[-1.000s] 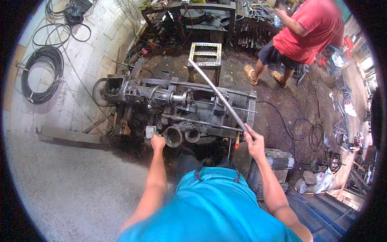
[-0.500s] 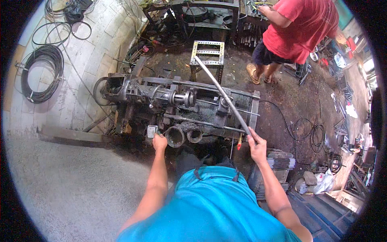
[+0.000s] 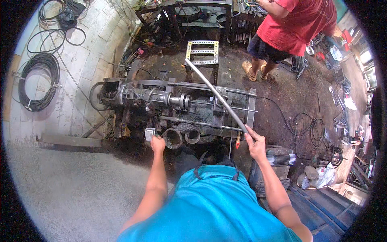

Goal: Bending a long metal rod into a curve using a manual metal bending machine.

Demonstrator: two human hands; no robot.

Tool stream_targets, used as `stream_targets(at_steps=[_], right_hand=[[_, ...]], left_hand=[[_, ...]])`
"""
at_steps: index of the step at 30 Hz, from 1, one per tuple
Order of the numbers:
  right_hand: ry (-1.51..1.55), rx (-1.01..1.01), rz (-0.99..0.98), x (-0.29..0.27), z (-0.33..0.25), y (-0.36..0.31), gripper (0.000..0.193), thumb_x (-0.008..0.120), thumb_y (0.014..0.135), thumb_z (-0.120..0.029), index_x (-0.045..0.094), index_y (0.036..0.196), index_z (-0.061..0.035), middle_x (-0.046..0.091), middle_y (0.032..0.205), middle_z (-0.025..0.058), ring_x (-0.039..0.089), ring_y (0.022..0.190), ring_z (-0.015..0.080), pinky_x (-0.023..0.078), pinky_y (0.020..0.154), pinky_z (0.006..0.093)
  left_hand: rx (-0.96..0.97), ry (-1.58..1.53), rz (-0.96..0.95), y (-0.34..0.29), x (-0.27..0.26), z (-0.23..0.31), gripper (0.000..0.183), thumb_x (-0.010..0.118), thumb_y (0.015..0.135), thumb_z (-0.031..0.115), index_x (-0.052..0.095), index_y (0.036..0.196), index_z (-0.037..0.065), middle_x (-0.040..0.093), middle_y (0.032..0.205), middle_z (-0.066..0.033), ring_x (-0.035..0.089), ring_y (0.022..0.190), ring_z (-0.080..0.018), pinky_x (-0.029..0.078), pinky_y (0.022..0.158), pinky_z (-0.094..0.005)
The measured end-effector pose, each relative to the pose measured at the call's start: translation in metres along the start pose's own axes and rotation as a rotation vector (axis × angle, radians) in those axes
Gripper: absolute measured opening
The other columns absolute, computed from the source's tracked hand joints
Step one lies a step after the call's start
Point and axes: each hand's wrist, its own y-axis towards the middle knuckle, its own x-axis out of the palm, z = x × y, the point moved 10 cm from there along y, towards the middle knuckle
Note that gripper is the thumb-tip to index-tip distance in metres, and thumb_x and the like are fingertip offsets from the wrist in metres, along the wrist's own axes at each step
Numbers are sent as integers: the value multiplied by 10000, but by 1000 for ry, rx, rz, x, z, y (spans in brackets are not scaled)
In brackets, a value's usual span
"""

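Long steel rod [image 3: 215, 94] crosses the greasy machine [image 3: 169, 107] (red-shirted person [image 3: 298, 24] beyond).

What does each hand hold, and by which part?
The right hand grips the long metal bar at its near end. The left hand rests at a small grey box on the machine; grip unclear.

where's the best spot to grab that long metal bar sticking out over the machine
Probably the near end, from below, where the right hand already wraps it. The bar is thin, round and slants away over the machine, so its near end is the only part within easy reach.
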Motion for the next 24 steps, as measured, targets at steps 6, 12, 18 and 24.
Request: stream_targets(at_steps=[6, 12, 18, 24], right_hand=[[-23, -41, 45, -2, 0, -4, 320, 609, 892, -95, 620, 1199, -6, 681, 1086, 166, 639, 999, 164, 481, 878, 302], [-14, -22, 24, -2, -8, 0, 312, 611, 888, -84, 623, 1187, 4, 690, 1059, 170, 646, 927, 134, 492, 818, 287], [9, -16, 19, 0, -3, 0, 320, 614, 884, -77, 621, 1198, -13, 703, 1009, 169, 641, 901, 121, 497, 793, 278], [-2, 70, -17, 3, -5, -4, 327, 614, 884, -69, 616, 1206, -12, 690, 1057, 169, 647, 943, 142, 496, 824, 292]], left_hand=[[-33, 2, -14, -2, 0, -2, 321, 509, 902, 227, 550, 1059, -50, 620, 1006, -313, 591, 980, -467, 452, 862, -525], [-29, 4, 3, -2, 0, -3, 333, 515, 902, 231, 549, 1080, -49, 620, 1012, -315, 592, 979, -469, 453, 865, -524], [-18, 2, -7, 1, 3, -6, 336, 518, 901, 229, 548, 1090, -48, 621, 1011, -316, 594, 976, -470, 458, 856, -526], [-34, -13, 7, 0, 3, -6, 335, 516, 899, 232, 548, 1083, -46, 620, 1008, -322, 593, 976, -475, 459, 854, -529]])
